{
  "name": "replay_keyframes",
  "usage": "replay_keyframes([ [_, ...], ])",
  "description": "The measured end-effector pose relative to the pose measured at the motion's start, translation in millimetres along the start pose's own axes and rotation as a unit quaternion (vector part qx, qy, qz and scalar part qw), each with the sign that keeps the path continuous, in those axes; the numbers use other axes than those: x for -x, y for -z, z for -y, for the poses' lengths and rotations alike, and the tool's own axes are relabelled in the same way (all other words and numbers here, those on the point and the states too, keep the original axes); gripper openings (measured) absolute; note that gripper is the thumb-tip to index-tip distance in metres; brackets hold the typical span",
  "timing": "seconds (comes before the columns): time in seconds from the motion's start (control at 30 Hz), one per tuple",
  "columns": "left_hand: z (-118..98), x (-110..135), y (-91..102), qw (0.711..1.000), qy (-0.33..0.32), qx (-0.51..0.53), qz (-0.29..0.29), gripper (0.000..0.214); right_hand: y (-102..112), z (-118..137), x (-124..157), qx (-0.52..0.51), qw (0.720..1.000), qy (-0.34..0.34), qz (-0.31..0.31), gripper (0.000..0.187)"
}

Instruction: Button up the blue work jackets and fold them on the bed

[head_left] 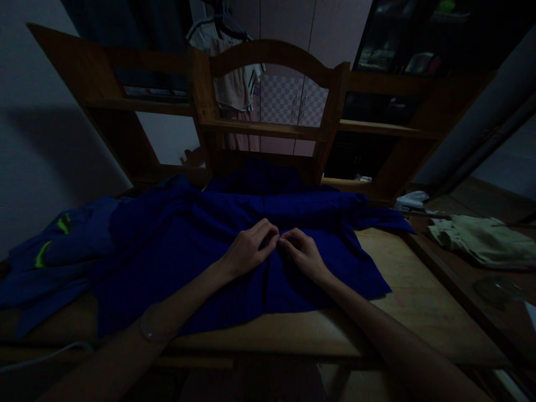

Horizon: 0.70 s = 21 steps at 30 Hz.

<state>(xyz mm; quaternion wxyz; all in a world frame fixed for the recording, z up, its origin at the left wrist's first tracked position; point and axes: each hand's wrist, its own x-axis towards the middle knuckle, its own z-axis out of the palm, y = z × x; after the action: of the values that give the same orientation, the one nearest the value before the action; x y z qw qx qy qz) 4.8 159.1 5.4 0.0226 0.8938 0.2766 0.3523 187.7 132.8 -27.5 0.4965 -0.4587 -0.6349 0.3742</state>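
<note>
A dark blue jacket (167, 268) lies spread over the wooden table, its front parted by a slit that runs toward the near edge. Over that slit, my left hand (252, 245) is pinched closed on the jacket's front edge. Facing it, with fingertips almost touching, my right hand (305, 255) also pinches the front edge. Anything small between the fingertips is too dark to make out. One sleeve (387, 219) stretches out to the right.
Blue cloth with bright green strips (62, 240) is heaped at the left. A wooden shelf frame (268, 129) rises along the table's back. Folded pale green cloth (481, 240) and a clear glass object (498, 290) are at the right. A white cable (50, 354) lies front left.
</note>
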Motion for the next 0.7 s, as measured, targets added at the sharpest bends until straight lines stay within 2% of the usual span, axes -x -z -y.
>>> replay_keyframes([
  [0.1,2,-2,-2.9,0.993,0.061,0.096,0.044,0.025,1,-2,-2,-0.018,1.000,-0.016,-0.001,0.026],
  [0.2,11,-1,-10.1,0.983,0.071,0.144,0.094,0.040,2,-4,-5,-0.056,0.998,-0.037,0.009,0.029],
  [0.27,17,1,-14.9,0.977,0.072,0.162,0.117,0.038,3,-4,-6,-0.073,0.996,-0.044,0.024,0.030],
  [0.47,26,2,-20.9,0.970,0.071,0.189,0.137,0.023,7,-4,-6,-0.060,0.991,-0.055,0.103,0.027],
  [0.7,31,1,-19.5,0.964,0.086,0.206,0.145,0.025,8,3,-2,-0.048,0.990,-0.023,0.128,0.026],
])
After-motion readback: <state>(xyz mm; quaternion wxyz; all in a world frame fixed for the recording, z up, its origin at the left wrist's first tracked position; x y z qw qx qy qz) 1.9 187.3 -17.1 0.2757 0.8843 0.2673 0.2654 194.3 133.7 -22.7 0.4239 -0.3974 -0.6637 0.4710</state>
